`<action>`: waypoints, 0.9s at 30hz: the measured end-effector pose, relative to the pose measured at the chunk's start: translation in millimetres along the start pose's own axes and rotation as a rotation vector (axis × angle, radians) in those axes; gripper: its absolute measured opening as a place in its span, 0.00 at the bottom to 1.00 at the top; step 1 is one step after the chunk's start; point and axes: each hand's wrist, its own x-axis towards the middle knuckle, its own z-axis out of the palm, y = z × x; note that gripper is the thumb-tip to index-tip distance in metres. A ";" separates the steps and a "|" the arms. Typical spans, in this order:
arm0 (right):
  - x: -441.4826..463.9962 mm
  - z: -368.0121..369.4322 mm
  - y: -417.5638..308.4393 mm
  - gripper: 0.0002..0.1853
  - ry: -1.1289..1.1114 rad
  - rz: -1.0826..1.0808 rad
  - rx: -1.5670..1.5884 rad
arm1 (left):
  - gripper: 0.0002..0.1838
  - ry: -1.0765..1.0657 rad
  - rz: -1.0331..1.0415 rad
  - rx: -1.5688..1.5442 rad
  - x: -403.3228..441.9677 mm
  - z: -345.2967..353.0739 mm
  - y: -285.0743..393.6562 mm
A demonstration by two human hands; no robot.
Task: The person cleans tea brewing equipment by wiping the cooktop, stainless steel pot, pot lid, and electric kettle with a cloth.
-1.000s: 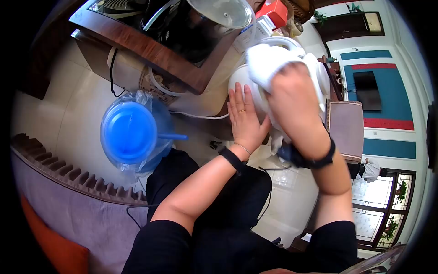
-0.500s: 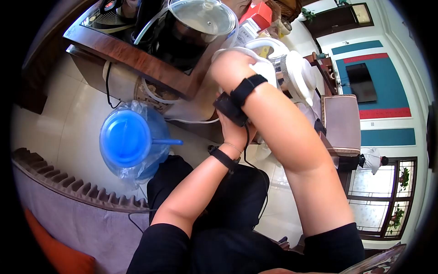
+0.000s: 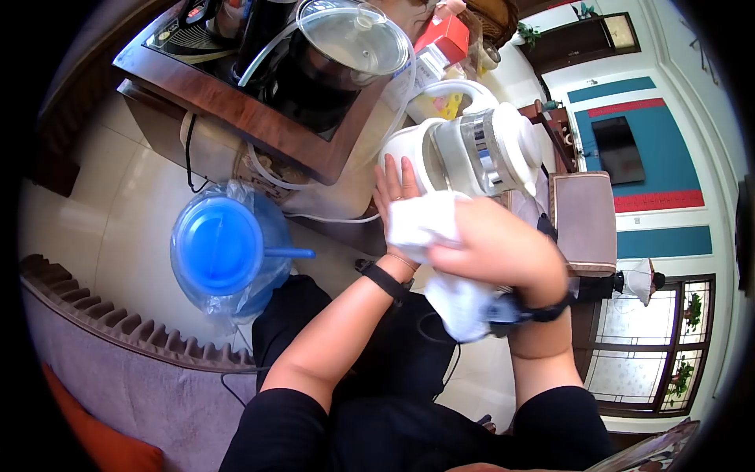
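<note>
A glass kettle (image 3: 454, 155) with a white lid, handle and base lies sideways in the view. My left hand (image 3: 395, 189) rests its spread fingers against the white base of the kettle; part of the palm is hidden behind a white cloth (image 3: 425, 222). Closed around that cloth, my right hand (image 3: 481, 240) is slightly blurred and sits just in front of my left hand. A loose part of the cloth hangs below my right wrist.
At the upper left, a wooden-edged table (image 3: 236, 96) bears a pot with a glass lid (image 3: 354, 39). A blue bucket (image 3: 218, 245) stands on the left, near a sofa (image 3: 134, 393). Beyond the kettle are a red box (image 3: 447, 37) and a distant person (image 3: 637, 282).
My right hand has moved with the cloth from the kettle's far side, across its base, down to the near side. My left hand has shifted slightly left, still against the base.
</note>
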 end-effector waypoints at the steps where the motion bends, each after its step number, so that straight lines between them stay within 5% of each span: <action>1: -24.5 -19.4 -2.7 0.24 -0.096 0.130 0.255 | 0.50 -0.048 -0.079 -0.019 -0.2 -6.8 8.6; 3: -72.3 -16.1 43.1 0.22 0.007 0.197 0.889 | 0.47 -0.058 -0.057 -0.094 0.9 -12.8 13.5; 8: -98.5 41.3 181.5 0.23 0.537 0.338 1.568 | 0.40 -0.088 -0.056 -0.051 0.2 -12.1 15.3; 10: -67.3 60.8 238.8 0.21 0.518 0.285 1.946 | 0.41 -0.095 -0.041 -0.053 -1.0 -7.8 12.9; 12: -17.0 75.3 255.8 0.25 0.754 0.105 1.811 | 0.41 -0.099 -0.012 -0.034 1.3 -6.2 7.3; 13: 11.2 72.5 242.7 0.25 0.696 -0.107 1.788 | 0.41 -0.091 0.013 -0.032 1.4 -6.3 5.1; 15: 54.3 93.5 288.2 0.16 0.669 -0.092 1.511 | 0.40 -0.096 0.066 0.004 1.8 -7.1 2.2; 19: 83.8 102.1 270.4 0.14 0.701 -0.001 1.694 | 0.40 -0.096 0.099 0.023 5.9 -4.3 3.4; 20: 53.9 83.9 205.4 0.17 0.822 -0.009 1.689 | 0.39 -0.076 0.058 -0.025 8.0 -2.9 6.7; 25: 76.7 123.0 238.4 0.31 0.916 -0.011 1.710 | 0.36 -0.112 -0.032 -0.472 46.8 -1.1 -12.8; 26: 87.7 138.9 239.0 0.31 1.094 0.271 1.622 | 0.32 -0.158 -0.051 -0.553 57.5 -4.9 -19.0; 27: 64.0 128.0 203.7 0.31 1.125 0.105 1.633 | 0.29 -0.203 -0.074 -0.632 68.6 -9.0 -24.0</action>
